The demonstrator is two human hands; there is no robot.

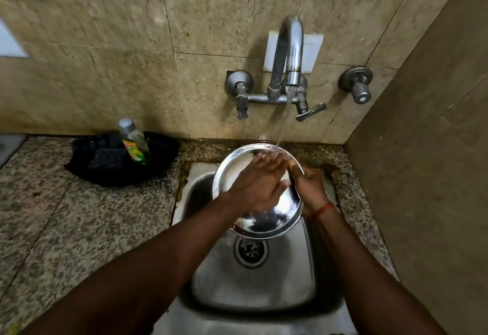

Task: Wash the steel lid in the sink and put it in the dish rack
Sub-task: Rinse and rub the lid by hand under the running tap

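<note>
The left hand point(257, 185) lies flat and spread on the inner face of the steel lid point(237, 168), fingers extended toward 12 o'clock, with the fingertips point(274, 156) under the stream of water point(285, 115). It presses on the lid rather than gripping it. The right hand point(310, 185) grasps the lid's rim at 3 o'clock, thumb on the inner side and the rest of the hand behind the metal; a red thread point(320, 210) circles that wrist. The lid is held tilted above the sink point(264, 281), its upper edge toward the wall, its lower edge just above the drain point(250, 251).

Water runs from the curved tap point(290, 49), mounted on the wall at 12 o'clock, onto the lid's upper edge. A separate valve knob point(357, 85) sits on the wall toward 2 o'clock.

At 10 o'clock, a black tray point(158, 155) on the desk point(79, 215) holds a clear bottle point(133, 141) of green liquid, standing tilted, and a dark scrub pad point(108, 161) beside it.

The desk is speckled granite; the walls are beige stone tile, with a side wall close on the right.
</note>
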